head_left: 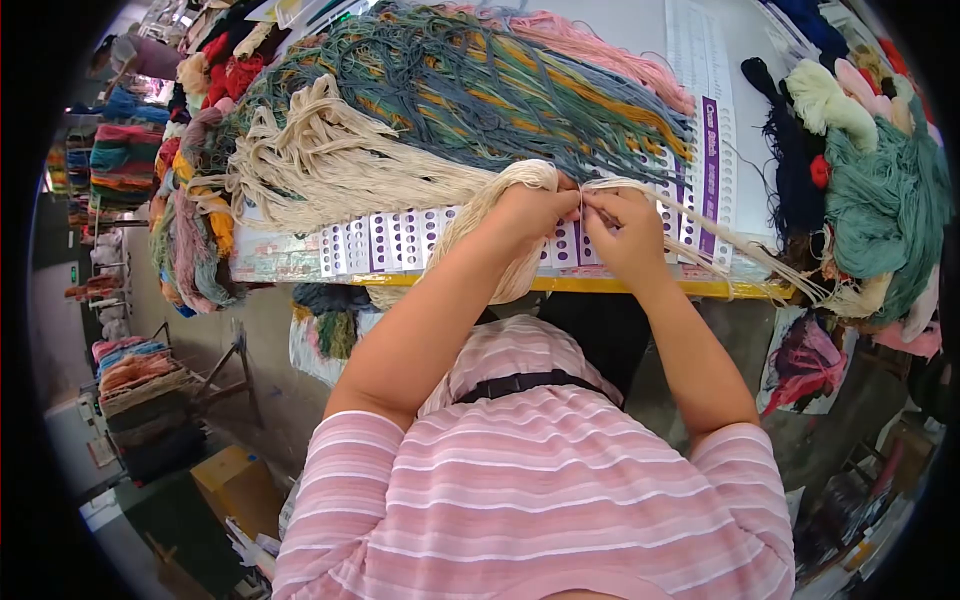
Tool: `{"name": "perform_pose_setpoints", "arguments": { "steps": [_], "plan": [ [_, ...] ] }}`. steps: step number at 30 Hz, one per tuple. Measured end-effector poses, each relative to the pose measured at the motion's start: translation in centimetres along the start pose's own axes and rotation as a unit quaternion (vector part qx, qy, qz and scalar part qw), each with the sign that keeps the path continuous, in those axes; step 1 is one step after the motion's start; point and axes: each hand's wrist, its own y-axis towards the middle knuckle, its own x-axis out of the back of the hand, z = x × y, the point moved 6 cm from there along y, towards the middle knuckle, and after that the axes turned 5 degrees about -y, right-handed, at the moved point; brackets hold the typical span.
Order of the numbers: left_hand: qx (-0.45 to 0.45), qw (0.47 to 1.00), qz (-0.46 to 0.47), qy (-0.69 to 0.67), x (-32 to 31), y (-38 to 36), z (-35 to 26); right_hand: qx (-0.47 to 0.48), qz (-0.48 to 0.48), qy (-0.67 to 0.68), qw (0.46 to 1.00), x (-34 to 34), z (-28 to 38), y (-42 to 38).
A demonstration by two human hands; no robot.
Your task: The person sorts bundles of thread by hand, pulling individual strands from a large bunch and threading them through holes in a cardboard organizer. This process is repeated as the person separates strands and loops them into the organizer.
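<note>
Close together at the table's front edge, both my hands are closed on cream yarn. My left hand [535,212] has a thick cream skein [470,225] looped over and around it, its fingers pinched at the strands. Right beside it, my right hand [625,228] pinches thin cream strands [720,233] that run off to the right. The fingertips nearly meet. Under the hands lie white cards with purple print and rows of holes [405,238]. More cream yarn [310,165] spreads to the left, against a large heap of green, blue and orange yarn [420,85].
Pink yarn [600,50] lies behind the heap. Green skeins [870,200] and a dark navy skein [785,150] hang at the right. Colourful skeins [190,240] hang at the left edge. A yellow strip [600,285] lines the table front. Part of another person [145,55] shows far left.
</note>
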Motion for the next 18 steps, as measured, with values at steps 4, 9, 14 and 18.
{"name": "perform_pose_setpoints", "arguments": {
  "steps": [4, 9, 14, 18],
  "plan": [
    [-0.009, 1.000, -0.014, 0.014, 0.1, 0.6, 0.6, 0.007, -0.001, 0.022, 1.000, 0.4, -0.7, 0.5],
    [-0.095, 0.960, -0.135, 0.226, 2.5, -2.9, -4.2, -0.070, 0.067, 0.016, 0.995, -0.2, -0.8, 0.4],
    [-0.158, 0.940, -0.177, -0.247, 11.8, -2.6, -4.5, 0.020, 0.043, -0.191, 0.981, 0.2, 1.6, 0.1],
    [-0.134, 0.914, -0.117, -0.364, 9.9, -3.9, -5.0, 0.047, 0.014, -0.298, 0.953, 0.2, 2.6, 0.0]
  ]
}}
